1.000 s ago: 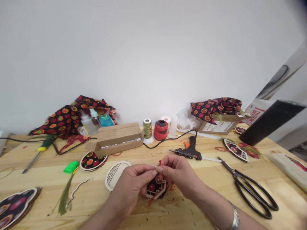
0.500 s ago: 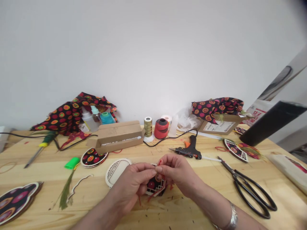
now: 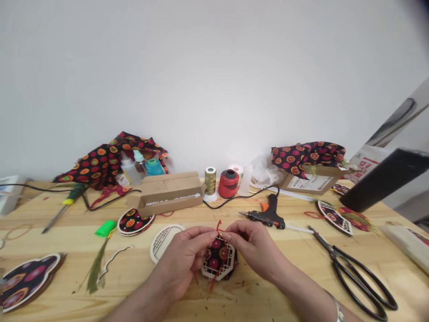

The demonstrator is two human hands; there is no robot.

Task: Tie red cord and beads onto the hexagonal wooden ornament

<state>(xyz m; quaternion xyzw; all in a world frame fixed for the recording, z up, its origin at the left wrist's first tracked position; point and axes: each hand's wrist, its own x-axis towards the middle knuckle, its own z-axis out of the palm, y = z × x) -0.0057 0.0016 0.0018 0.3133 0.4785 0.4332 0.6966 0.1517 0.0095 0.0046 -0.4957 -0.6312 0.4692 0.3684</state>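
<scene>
My left hand (image 3: 191, 250) and my right hand (image 3: 251, 246) are close together at the front middle of the table. Both pinch a thin red cord (image 3: 219, 226), whose tip sticks up between the fingertips. Below them lies an octagonal ornament (image 3: 219, 257) with a pale wooden lattice rim and dark patterned fabric; loose red cord ends hang across it. Partly behind my left hand is a round pale wooden frame (image 3: 164, 239) with a lattice cut-out. Whether the cord is knotted at the ornament's top edge is too small to tell.
A black glue gun (image 3: 268, 214) and large black scissors (image 3: 358, 277) lie on the right. Farther back stand a red thread cone (image 3: 229, 184), a gold thread spool (image 3: 210, 182) and an open cardboard box (image 3: 170, 192). On the left are a screwdriver (image 3: 63, 208) and a green tassel (image 3: 97, 264).
My hands have moved slightly apart, so more of the octagonal ornament shows. The red cord's tip now stands up above my fingertips. The whole view has shifted a little.
</scene>
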